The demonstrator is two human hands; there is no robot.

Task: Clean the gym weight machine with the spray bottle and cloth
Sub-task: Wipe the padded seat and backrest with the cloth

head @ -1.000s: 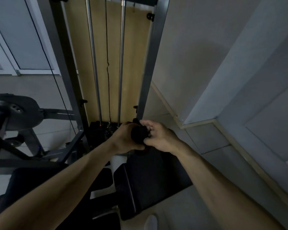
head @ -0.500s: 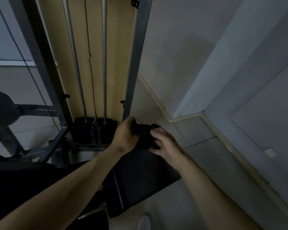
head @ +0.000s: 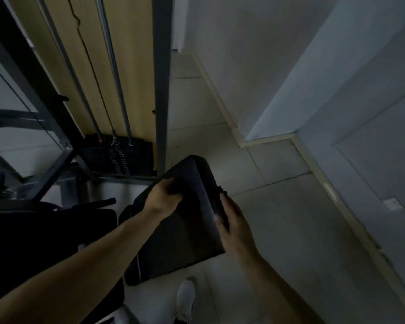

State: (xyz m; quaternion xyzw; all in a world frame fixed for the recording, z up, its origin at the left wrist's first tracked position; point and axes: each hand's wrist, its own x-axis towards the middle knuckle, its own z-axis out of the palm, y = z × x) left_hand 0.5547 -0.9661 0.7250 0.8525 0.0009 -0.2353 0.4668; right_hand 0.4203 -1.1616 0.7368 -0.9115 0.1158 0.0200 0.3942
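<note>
The weight machine has a grey upright [head: 161, 90], two chrome guide rods [head: 117, 73] and a black weight stack [head: 119, 157]. A black padded seat [head: 185, 244] lies tilted in front of it. A dark cloth [head: 216, 201] is stretched over the top of the pad. My left hand [head: 163, 198] grips one end of the cloth on the pad's upper face. At the pad's right edge my right hand [head: 232, 222] pinches the other end. No spray bottle is in view.
A second black pad [head: 45, 242] and dark frame bars [head: 45, 183] fill the lower left. A white shoe [head: 185, 298] stands on the tiled floor [head: 278, 230] below the seat. A wall corner with a pale skirting [head: 241, 139] runs along the right.
The view has dropped toward the seat. The bunched cloth held in both hands has been pulled apart and brought down onto the pad, and the hands have spread to either side.
</note>
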